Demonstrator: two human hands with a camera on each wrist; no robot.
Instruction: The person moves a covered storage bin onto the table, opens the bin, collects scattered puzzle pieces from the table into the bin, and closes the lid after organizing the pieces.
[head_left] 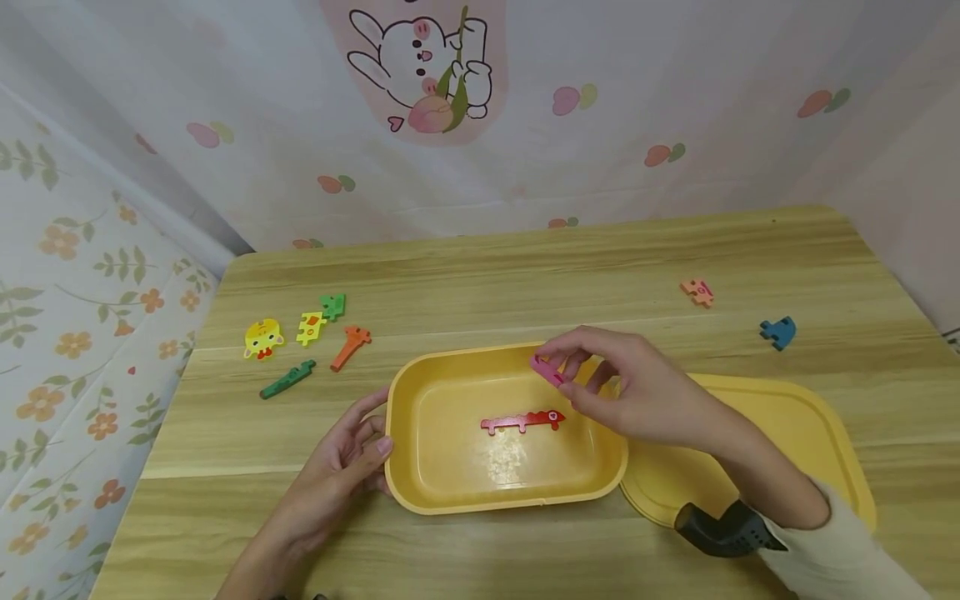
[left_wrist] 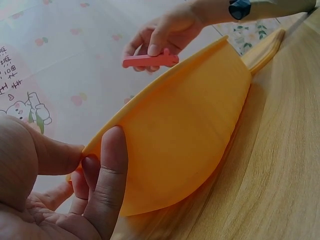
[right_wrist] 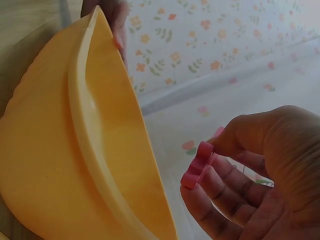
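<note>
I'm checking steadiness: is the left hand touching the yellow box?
Touching: in the left wrist view, the thumb tip of the left hand meets the rim of the yellow box directly.

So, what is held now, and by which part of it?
The right grip pinches the pink piece, apparently by its edges; the left grip holds the yellow box by its left-end rim.

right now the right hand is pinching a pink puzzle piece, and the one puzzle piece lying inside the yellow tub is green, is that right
Not quite: the head view shows that the puzzle piece lying inside the yellow tub is red, not green. The right hand is indeed pinching a pink puzzle piece.
</note>
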